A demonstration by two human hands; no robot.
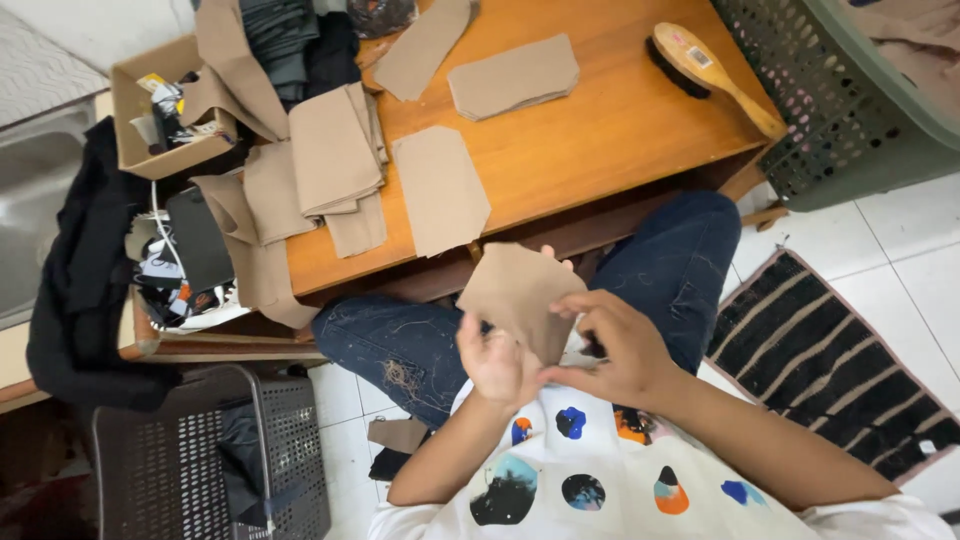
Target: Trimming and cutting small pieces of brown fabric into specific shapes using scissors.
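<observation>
I sit cross-legged in blue jeans at a low wooden table (590,130). Both hands hold one tan fabric piece (518,292) over my lap. My left hand (495,362) grips its lower left edge. My right hand (612,345) pinches its right edge with thumb and fingers. On the table lie more tan fabric pieces: one flat piece (440,188) near the front edge, a small stack (513,77) further back, and a pile (330,160) at the left edge.
A wooden brush (710,70) lies at the table's right. A green perforated basket (850,90) stands beyond it. A cardboard box (165,105) and black cloth (75,280) sit left. A grey crate (200,460) is lower left, a striped mat (830,360) right.
</observation>
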